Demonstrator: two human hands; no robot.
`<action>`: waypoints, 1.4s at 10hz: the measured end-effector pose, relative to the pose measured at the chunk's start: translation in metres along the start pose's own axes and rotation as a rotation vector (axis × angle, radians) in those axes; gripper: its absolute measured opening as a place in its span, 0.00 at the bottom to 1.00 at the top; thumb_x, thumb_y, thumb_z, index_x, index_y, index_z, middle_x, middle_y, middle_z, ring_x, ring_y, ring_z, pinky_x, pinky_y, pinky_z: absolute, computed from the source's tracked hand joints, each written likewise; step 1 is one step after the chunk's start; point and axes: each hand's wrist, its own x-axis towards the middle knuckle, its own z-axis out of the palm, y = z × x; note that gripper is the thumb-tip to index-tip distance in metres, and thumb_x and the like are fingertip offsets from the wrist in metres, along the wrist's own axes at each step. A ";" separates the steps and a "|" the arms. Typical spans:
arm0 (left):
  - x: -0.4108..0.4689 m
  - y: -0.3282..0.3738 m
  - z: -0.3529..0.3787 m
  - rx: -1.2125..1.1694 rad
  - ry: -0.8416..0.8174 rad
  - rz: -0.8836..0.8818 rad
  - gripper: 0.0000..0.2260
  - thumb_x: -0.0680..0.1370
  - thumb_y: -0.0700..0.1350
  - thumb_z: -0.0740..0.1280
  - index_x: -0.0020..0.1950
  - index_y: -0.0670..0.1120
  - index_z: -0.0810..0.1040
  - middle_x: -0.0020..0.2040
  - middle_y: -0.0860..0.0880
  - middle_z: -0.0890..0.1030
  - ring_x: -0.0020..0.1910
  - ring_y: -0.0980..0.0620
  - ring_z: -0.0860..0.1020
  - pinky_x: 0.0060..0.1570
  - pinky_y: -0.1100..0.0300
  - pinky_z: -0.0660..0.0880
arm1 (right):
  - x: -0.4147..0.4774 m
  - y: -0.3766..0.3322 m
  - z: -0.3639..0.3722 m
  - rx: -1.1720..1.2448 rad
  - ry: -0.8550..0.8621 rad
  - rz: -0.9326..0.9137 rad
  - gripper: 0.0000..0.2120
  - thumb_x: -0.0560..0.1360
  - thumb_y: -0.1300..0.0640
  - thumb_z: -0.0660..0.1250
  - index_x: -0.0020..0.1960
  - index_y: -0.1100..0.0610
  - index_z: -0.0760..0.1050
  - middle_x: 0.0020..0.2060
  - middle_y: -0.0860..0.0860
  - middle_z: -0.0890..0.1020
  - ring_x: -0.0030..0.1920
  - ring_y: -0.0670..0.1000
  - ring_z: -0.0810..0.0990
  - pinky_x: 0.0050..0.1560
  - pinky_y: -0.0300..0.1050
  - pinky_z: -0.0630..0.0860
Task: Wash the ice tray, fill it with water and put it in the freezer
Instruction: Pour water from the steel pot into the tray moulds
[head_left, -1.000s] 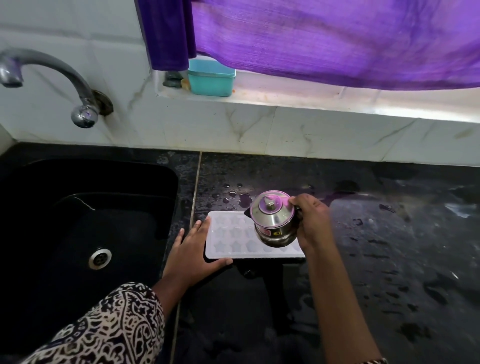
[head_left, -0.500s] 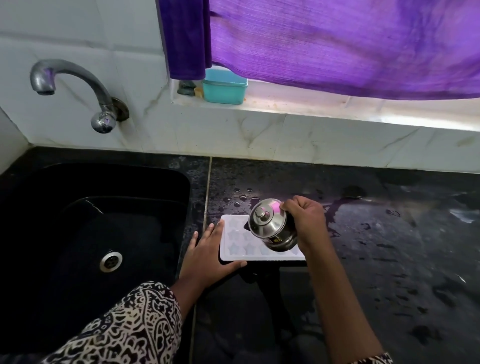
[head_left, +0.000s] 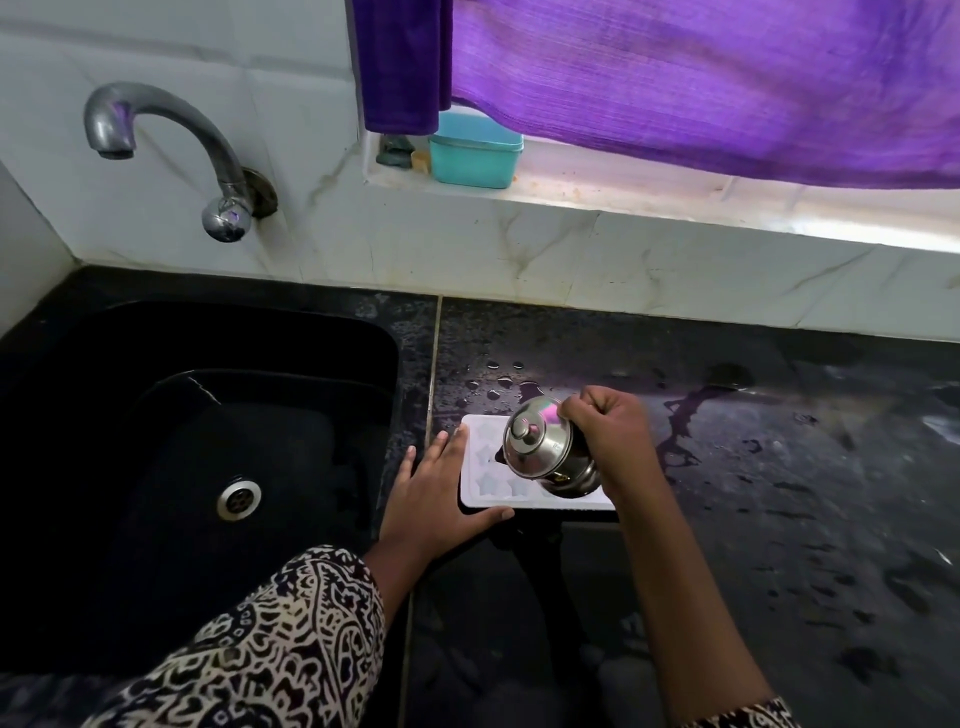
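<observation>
my right hand (head_left: 608, 436) grips the small lidded steel pot (head_left: 543, 452), tilted over the white star-moulded plastic ice tray (head_left: 485, 483) on the black stone counter (head_left: 779, 519); my left hand (head_left: 436, 493), flat, steadies its left edge. i'd pour slowly, cell by cell.

Counter (head_left: 779, 519) right of the ice tray (head_left: 480, 460) lies open (steel pot (head_left: 540, 449) above it); sink (head_left: 260, 332) left, wall (head_left: 519, 260) behind.

pot (head_left: 545, 451): shiny steel | tray (head_left: 485, 480): matt wht plastic | counter (head_left: 779, 519): wet glossy stone
</observation>
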 end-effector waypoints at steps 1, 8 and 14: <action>0.000 0.000 0.000 -0.014 -0.001 0.001 0.52 0.66 0.78 0.58 0.80 0.51 0.45 0.80 0.56 0.53 0.78 0.58 0.48 0.76 0.52 0.42 | 0.000 0.001 -0.002 -0.007 0.005 -0.005 0.14 0.69 0.67 0.66 0.29 0.59 0.65 0.28 0.55 0.64 0.31 0.53 0.61 0.35 0.47 0.62; -0.002 0.001 -0.002 -0.010 -0.002 0.009 0.53 0.65 0.79 0.55 0.80 0.50 0.44 0.80 0.56 0.53 0.78 0.58 0.48 0.75 0.52 0.41 | -0.005 0.003 -0.010 -0.028 0.040 0.001 0.18 0.68 0.67 0.67 0.26 0.54 0.63 0.25 0.54 0.63 0.28 0.50 0.60 0.31 0.42 0.61; -0.002 0.001 -0.002 -0.011 0.005 0.006 0.52 0.67 0.78 0.57 0.80 0.51 0.44 0.80 0.55 0.53 0.78 0.58 0.48 0.76 0.52 0.41 | -0.006 0.001 -0.007 -0.021 0.032 -0.021 0.14 0.69 0.67 0.67 0.28 0.60 0.66 0.26 0.55 0.64 0.29 0.52 0.62 0.33 0.44 0.63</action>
